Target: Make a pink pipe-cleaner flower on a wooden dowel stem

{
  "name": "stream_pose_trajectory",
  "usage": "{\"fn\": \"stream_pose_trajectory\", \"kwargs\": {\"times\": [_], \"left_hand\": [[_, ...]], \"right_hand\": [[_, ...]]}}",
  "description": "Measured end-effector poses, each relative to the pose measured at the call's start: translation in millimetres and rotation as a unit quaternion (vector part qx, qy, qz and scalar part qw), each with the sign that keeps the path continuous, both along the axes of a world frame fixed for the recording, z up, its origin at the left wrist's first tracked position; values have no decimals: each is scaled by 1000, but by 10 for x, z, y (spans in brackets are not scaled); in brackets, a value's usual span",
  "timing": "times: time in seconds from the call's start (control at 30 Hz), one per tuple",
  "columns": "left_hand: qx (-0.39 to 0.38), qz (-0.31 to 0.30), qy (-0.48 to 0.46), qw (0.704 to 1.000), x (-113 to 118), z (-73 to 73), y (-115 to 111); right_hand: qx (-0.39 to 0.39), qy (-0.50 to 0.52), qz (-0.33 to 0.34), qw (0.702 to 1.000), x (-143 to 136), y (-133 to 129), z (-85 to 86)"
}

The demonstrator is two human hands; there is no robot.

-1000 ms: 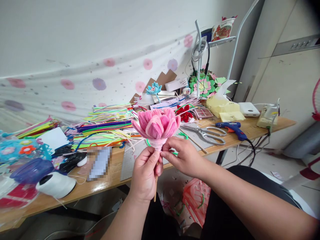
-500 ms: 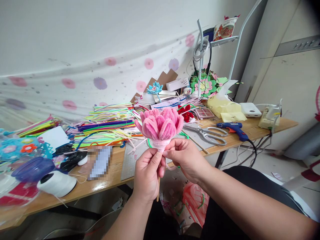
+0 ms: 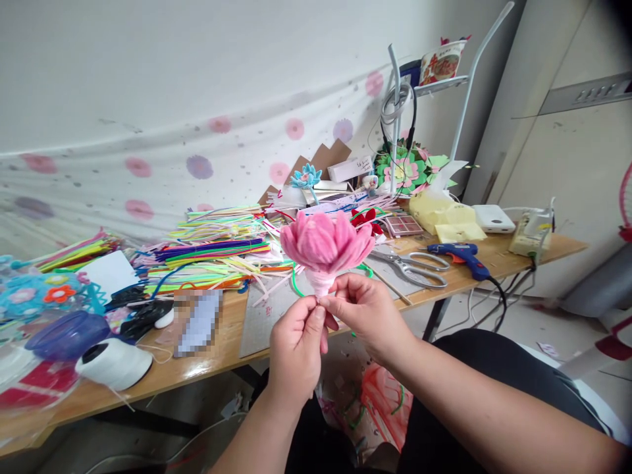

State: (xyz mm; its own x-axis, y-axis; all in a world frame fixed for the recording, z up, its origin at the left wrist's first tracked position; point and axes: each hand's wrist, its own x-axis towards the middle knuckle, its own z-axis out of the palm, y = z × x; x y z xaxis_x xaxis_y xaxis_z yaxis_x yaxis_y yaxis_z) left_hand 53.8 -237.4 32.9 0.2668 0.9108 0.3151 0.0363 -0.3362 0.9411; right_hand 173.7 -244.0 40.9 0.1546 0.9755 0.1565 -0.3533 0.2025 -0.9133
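A pink pipe-cleaner flower stands upright in front of me, above the table's near edge. Pale pink wrapping covers its narrow base. My left hand is closed around the stem just below that base; the stem itself is hidden by the fingers. At the lower end of the wrapping, the thumb and fingers of my right hand pinch the pale pink strip. The fingertips of both hands meet there.
Bundles of coloured pipe cleaners cover the wooden table. Scissors and a blue glue gun lie to the right. A white thread spool rests at left. A blue flower stands behind.
The flower has turned and tilted, its head shifting slightly right. Both hands keep their grip, the left moving a little right. The stick end once visible below the left hand is now hidden.
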Motion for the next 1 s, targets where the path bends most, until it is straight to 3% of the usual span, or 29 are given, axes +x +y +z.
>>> {"fn": "stream_pose_trajectory", "kwargs": {"times": [0.17,0.33,0.47,0.57,0.67,0.73,0.83,1.0], "left_hand": [[-16,-12,-3,1000,-11,-15,-31],[3,-2,58,998,-30,13,-48],[-25,44,12,999,18,-1,-50],[41,76,-13,996,36,-80,-42],[140,97,29,985,20,-175,-20],[157,103,47,981,12,-205,-4],[111,80,19,990,32,-172,0],[-22,25,-130,991,98,-21,-54]], "right_hand": [[-3,-6,36,999,15,-37,11],[7,13,-19,1000,-20,-67,3],[13,27,-42,999,-34,-60,29],[13,53,-44,998,-43,-49,46],[4,67,-51,996,-61,-43,42],[-4,69,-69,995,-69,-38,34],[-16,69,-70,995,-63,-31,36],[2,100,-5,995,-11,-31,66]]}}
